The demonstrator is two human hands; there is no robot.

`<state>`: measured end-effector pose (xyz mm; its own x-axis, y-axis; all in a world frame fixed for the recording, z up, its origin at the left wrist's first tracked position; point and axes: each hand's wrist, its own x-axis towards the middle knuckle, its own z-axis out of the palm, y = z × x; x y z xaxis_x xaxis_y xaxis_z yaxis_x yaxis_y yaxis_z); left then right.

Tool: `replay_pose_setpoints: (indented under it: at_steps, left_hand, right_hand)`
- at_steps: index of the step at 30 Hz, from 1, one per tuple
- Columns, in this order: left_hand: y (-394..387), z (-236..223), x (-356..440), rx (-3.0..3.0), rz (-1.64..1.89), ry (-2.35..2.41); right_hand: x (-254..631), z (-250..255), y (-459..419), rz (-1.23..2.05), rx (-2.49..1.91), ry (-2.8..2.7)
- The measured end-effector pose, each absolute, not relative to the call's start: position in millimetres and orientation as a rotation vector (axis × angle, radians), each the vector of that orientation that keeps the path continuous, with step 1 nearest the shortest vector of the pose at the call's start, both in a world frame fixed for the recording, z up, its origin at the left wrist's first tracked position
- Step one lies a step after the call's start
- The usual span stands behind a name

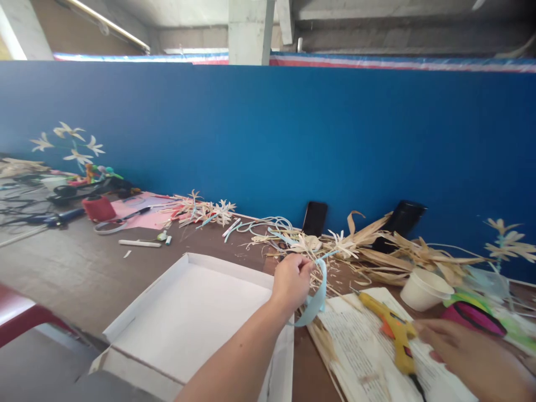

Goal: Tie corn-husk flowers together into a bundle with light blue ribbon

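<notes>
My left hand (pixel 293 279) is closed in a pinch on a flower stem wrapped in light blue ribbon. The stem slants up to the right, ending in a pale flower (pixel 343 244) of husk-like petals. A loop of the blue ribbon (pixel 317 298) hangs beside my fingers. At the lower right, my right hand (pixel 473 352) is blurred, its fingers stretched out and apart by a yellow glue gun (pixel 391 329). That glue gun lies on a printed page (pixel 355 329), its cord running toward me. Whether my fingertips touch it, I cannot tell.
A shallow white box (pixel 192 307) lies open on the brown table. Dried husks (pixel 402 259), two dark phones (pixel 315 218) and a white cup (pixel 426 289) sit toward the blue partition (pixel 268 139). Finished flowers (pixel 75 145) stand far left; a red chair (pixel 25 312) is nearer.
</notes>
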<state>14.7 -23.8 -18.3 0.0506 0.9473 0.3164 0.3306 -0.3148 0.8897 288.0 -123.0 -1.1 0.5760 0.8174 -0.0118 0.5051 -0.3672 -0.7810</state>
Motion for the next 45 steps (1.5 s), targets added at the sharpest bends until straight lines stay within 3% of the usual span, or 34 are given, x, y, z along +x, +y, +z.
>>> replay_pose_setpoints:
  at_steps: [4,12,30,45]
  left_hand:
    - [-23.4,-19.9,15.6,1.725,1.304,1.277]
    - [-20.0,-21.6,15.7,1.705,1.381,1.265]
    - [-20.4,-21.3,14.5,1.838,1.357,1.321]
    - [-20.1,-21.9,14.9,1.77,1.353,1.296]
  right_hand:
    - [251.4,16.9,-107.7,0.533,-1.878,-1.121]
    - [129.3,9.7,-52.9,1.188,-1.303,-0.933]
    - [136.2,-28.7,-32.1,0.815,-1.403,-0.939]
    - [141.5,-32.8,-31.5,0.862,-1.367,-0.947]
